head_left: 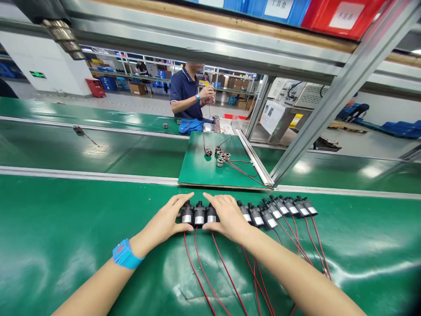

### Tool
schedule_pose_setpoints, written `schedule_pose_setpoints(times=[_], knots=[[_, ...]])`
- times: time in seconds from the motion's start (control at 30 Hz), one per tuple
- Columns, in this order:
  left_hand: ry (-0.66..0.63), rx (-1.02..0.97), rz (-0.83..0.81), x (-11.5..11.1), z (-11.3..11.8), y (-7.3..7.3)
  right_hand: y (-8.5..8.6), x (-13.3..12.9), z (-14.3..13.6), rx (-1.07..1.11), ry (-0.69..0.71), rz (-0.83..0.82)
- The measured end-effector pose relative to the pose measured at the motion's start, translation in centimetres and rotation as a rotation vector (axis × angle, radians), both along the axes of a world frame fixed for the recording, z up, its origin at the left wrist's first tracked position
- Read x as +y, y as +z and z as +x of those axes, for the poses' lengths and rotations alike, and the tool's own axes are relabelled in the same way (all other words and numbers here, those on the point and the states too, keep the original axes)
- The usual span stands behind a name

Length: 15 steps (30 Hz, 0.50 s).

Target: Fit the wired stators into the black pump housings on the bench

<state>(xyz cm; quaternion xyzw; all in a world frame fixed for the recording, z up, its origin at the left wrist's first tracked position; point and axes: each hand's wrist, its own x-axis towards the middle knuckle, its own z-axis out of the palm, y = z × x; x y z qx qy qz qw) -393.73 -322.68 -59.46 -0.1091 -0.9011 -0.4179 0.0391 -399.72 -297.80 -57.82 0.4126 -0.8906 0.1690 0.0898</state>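
Three small black pumps with white labels and red wires stand side by side on the green bench between my hands. My left hand [167,216] curves round the leftmost pump [187,214], thumb at its near end and index finger at its far end. A middle pump [199,215] sits between the two held ones. On the other side, my right hand [227,215] grips the third pump [211,215] the same way, partly covering it. Just right of that hand, several more pumps [269,218] lie in a slanting row.
Red wires [226,267] trail toward me under my right forearm. Behind the pumps, a green board [197,171] carries several round motor parts [220,161]. A metal post [315,105] rises at right; a shelf beam [210,48] crosses overhead. Across the line, a co-worker [186,92] handles something small.
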Motion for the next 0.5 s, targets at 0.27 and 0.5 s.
schedule_pose_setpoints(times=[0.27, 0.5], knots=[[0.060, -0.157, 0.267, -2.6, -0.2, -2.9, -3.5, -4.6, 0.9, 0.210, -0.025, -0.031], [0.073, -0.167, 0.271, -3.8, -0.7, -3.7, -4.4, -5.4, -0.4, 0.321, -0.042, 0.010]])
